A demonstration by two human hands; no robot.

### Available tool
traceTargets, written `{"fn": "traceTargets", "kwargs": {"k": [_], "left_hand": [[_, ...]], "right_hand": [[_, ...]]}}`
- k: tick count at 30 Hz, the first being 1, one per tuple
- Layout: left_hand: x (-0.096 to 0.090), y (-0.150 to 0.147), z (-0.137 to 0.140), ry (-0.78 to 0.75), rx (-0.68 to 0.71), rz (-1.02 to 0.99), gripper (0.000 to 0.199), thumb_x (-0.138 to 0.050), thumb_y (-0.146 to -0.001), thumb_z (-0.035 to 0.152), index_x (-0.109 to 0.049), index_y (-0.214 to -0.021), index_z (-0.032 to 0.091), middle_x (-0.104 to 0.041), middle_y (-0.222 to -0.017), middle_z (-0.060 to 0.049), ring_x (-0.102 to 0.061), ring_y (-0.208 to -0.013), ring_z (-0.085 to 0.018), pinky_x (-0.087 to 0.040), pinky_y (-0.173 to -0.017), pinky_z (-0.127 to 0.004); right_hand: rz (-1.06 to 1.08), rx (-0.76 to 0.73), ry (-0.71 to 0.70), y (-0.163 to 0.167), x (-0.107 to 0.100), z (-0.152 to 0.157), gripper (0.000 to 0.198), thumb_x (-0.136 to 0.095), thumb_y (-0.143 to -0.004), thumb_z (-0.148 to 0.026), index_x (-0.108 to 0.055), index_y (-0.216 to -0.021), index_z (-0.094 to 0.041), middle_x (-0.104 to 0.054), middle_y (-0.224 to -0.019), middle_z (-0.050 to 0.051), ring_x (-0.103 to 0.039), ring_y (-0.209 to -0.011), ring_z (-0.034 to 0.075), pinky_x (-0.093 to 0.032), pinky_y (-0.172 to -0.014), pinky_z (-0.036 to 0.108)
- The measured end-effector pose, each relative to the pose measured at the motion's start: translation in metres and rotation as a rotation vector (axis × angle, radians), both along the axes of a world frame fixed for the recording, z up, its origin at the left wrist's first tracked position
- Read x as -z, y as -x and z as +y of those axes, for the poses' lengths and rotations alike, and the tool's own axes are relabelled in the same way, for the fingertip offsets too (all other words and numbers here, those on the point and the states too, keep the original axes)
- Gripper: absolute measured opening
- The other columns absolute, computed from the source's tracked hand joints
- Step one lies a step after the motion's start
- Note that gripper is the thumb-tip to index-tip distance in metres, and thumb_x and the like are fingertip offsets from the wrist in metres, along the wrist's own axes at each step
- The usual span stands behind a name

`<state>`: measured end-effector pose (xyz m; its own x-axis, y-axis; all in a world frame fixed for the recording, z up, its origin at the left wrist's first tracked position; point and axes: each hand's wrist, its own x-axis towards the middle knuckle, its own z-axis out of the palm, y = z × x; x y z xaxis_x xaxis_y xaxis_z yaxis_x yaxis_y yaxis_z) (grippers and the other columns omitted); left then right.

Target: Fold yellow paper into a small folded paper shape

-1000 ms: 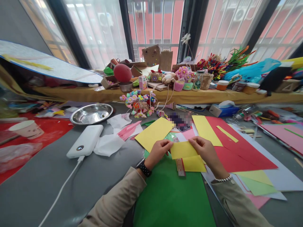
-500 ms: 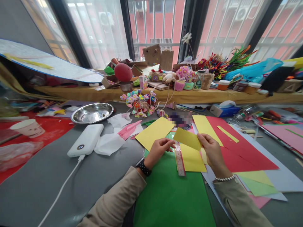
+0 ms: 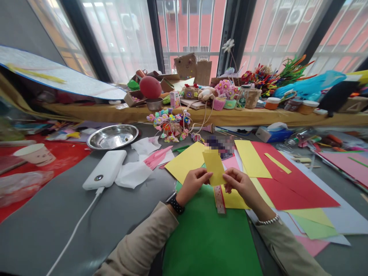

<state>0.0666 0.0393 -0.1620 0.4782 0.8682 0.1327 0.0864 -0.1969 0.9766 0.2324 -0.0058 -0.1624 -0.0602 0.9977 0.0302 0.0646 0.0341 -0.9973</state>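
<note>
A small rectangular piece of yellow paper point(image 3: 214, 165) is held up between my two hands, tilted upright above the table. My left hand point(image 3: 194, 186) pinches its lower left edge, and my right hand point(image 3: 239, 186) pinches its lower right corner. Below them a ruler with a red and white pattern point(image 3: 220, 201) lies on a green sheet point(image 3: 211, 241). Beside the ruler is another yellow piece point(image 3: 234, 200), partly hidden by my right hand. A larger yellow sheet point(image 3: 184, 161) lies behind my left hand.
Red paper point(image 3: 299, 188) with a yellow strip point(image 3: 277, 163) lies to the right. On the left are a white power bank point(image 3: 106, 168) with a cable, crumpled tissue point(image 3: 133, 174), and a metal plate point(image 3: 93, 143). Pipe-cleaner flowers point(image 3: 169, 122) stand at the back, before a cluttered ledge point(image 3: 123, 115).
The yellow piece has turned from lying sideways to upright and come nearer. My left hand now grips it too, and my right hand has moved left and down to its lower corner.
</note>
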Motion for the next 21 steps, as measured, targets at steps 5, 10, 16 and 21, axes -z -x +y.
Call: {"fn": "traceTargets", "kwargs": {"k": [5,10,16,21], "left_hand": [[0.000,0.001,0.000,-0.014,-0.023,0.066,0.031,-0.051,-0.070,0.040,-0.057,-0.059,0.011,-0.048,-0.050,0.002,-0.044,-0.049,-0.008,-0.034,-0.047,-0.018],[0.002,0.001,0.000,-0.013,0.022,0.096,0.032,-0.049,-0.071,0.039,-0.060,-0.062,0.011,-0.052,-0.051,0.000,-0.045,-0.049,-0.009,-0.034,-0.046,-0.018],[0.003,0.001,-0.002,0.012,-0.008,0.036,0.030,-0.053,-0.069,0.039,-0.061,-0.067,0.010,-0.053,-0.054,0.000,-0.046,-0.050,-0.009,-0.036,-0.048,-0.018],[0.010,0.001,0.000,0.056,0.112,0.008,0.028,-0.057,-0.067,0.038,-0.059,-0.073,0.010,-0.057,-0.067,-0.002,-0.052,-0.059,-0.011,-0.043,-0.055,-0.021]], "right_hand": [[-0.131,-0.012,-0.052,-0.001,0.001,0.001,0.025,-0.052,-0.070,-0.042,-0.050,-0.067,-0.017,-0.049,-0.057,-0.003,-0.049,-0.051,0.010,-0.039,-0.049,0.023],[-0.179,0.066,-0.087,-0.003,0.004,0.004,0.022,-0.052,-0.071,-0.039,-0.052,-0.067,-0.017,-0.048,-0.054,-0.004,-0.047,-0.051,0.010,-0.037,-0.049,0.023],[-0.120,0.062,-0.044,-0.004,0.005,0.004,0.022,-0.053,-0.071,-0.037,-0.050,-0.064,-0.017,-0.048,-0.051,-0.004,-0.047,-0.049,0.010,-0.036,-0.050,0.022],[-0.082,0.089,-0.049,-0.004,0.006,0.003,0.022,-0.054,-0.072,-0.036,-0.049,-0.062,-0.017,-0.049,-0.050,-0.004,-0.046,-0.049,0.009,-0.035,-0.050,0.022]]}}
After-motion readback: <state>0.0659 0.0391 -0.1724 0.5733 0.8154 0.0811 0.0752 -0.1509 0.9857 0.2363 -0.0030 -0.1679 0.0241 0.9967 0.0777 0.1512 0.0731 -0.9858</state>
